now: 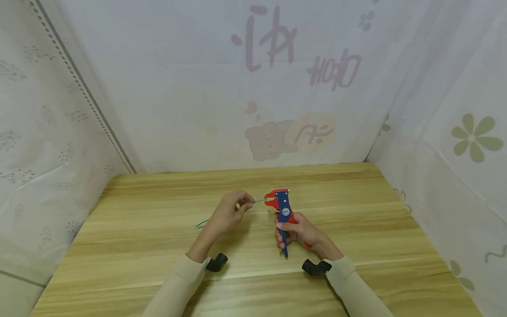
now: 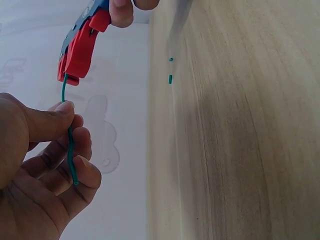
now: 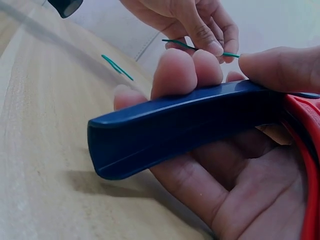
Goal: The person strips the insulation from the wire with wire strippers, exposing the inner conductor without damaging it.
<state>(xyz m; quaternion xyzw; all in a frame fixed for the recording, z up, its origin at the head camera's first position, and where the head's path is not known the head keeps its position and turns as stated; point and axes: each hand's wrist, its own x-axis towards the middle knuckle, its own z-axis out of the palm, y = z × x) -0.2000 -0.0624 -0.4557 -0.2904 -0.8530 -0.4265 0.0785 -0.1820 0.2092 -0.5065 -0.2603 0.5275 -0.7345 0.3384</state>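
Note:
My left hand (image 1: 233,209) pinches a short green wire (image 2: 70,145) between thumb and forefinger. The wire's lower part runs down across the other fingers in the left wrist view. Its far end reaches the red jaws of a wire stripper; how deep it sits inside cannot be told. My right hand (image 1: 299,231) grips that blue and red wire stripper (image 1: 284,204) by its handles, head raised above the table. Seen from the right wrist, the blue handle (image 3: 175,125) lies across the fingers, and the left hand (image 3: 200,25) is just beyond.
More green wire (image 3: 117,67) lies on the wooden table (image 1: 138,246), left of the left hand. Two tiny green offcuts (image 2: 170,79) rest on the tabletop below the stripper. Printed white cloth (image 1: 190,110) hangs behind the table and on both sides.

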